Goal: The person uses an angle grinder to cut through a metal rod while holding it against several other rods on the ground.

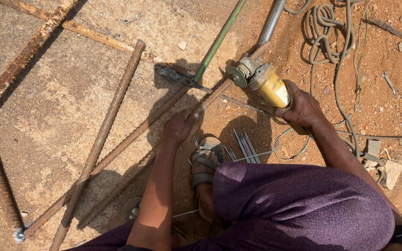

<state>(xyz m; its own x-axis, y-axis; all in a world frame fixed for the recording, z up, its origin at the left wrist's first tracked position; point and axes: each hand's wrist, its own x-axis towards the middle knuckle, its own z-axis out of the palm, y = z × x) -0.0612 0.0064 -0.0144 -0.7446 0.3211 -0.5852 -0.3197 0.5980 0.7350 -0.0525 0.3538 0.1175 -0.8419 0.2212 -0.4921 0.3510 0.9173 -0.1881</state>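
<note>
The left hand (178,126) reaches forward with fingers curled shut and arm nearly straight, while the right hand (303,109), wrist bent and arm stretched out from the right, is wrapped closed in a grip.

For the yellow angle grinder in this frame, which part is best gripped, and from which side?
Grip the angle grinder by its yellow barrel body, coming from the rear, cable end, as the right hand does. The body is round and hand-sized, and the bare disc sits at the far front end by the rebar under the left hand.
</note>
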